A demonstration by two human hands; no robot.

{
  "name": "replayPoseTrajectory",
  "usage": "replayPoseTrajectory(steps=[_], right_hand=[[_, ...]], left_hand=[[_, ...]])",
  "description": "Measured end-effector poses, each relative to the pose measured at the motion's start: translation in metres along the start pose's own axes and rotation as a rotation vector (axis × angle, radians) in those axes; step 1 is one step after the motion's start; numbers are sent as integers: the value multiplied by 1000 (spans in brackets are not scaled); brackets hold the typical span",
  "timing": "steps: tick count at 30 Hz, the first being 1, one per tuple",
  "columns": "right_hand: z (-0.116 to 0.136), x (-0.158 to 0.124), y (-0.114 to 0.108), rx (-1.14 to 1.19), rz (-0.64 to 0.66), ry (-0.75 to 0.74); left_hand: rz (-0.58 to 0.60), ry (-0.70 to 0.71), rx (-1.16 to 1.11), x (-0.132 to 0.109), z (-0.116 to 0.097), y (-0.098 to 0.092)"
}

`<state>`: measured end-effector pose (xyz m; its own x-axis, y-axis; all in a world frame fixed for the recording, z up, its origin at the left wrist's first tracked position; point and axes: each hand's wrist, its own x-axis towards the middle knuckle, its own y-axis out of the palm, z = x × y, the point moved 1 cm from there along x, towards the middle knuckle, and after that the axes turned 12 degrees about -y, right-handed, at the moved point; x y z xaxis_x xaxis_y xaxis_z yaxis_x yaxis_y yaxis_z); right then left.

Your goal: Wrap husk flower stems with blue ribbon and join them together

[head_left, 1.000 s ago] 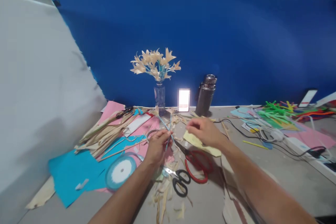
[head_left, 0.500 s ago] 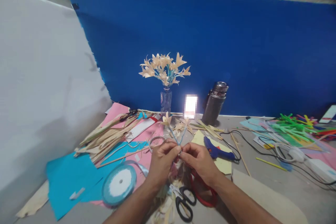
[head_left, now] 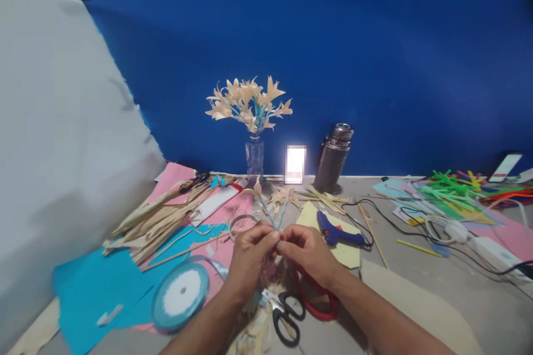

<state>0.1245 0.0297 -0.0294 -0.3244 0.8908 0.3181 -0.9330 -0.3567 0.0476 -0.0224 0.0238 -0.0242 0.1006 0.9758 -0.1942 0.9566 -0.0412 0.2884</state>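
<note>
Two blue-wrapped flower stems [head_left: 272, 218], topped with pale cream husk-like petals, form a V that meets at my fingertips. My left hand [head_left: 252, 258] pinches the joint between thumb and forefinger. From the other side my right hand [head_left: 310, 252] closes its thumb and fingers on the same spot, touching the left fingertips. Below the hands lie black-handled scissors [head_left: 287, 319] and a red-handled tool [head_left: 322, 310], partly covered by my right hand. Behind stands a glass bottle [head_left: 255, 158] holding a bunch of similar cream flowers [head_left: 250, 101].
Left are a blue ribbon spool [head_left: 181, 295], blue paper [head_left: 89, 294] and dried husks [head_left: 162, 213]. A glue gun [head_left: 339, 233] lies on yellow paper to the right, its cable trailing. Farther back are a dark flask [head_left: 334, 158] and green pipe cleaners [head_left: 452, 191].
The view has shifted, so the scene sits slightly more to the left and higher. Both hands still pinch the stem joint, with little change in pose.
</note>
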Motion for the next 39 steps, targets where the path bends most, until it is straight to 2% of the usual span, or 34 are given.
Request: replayPoseTrajectory(steps=[3,9,15,23,39], right_hand=[[-3,0,-1,-36,-4,-7],[-1,0,0,-93,-18,-48],[1,-1,2,-83,-28,-20],[-3,0,-1,-100,-21,-46],[6,0,0,-164,-20,-58]], left_hand=[[-19,20,35,-1,-1,0],[-68,175,117,-7,-4,1],[-77,255,187,-9,1,-1],[-80,255,196,-8,2,-2],[-71,220,170,-10,1,1]])
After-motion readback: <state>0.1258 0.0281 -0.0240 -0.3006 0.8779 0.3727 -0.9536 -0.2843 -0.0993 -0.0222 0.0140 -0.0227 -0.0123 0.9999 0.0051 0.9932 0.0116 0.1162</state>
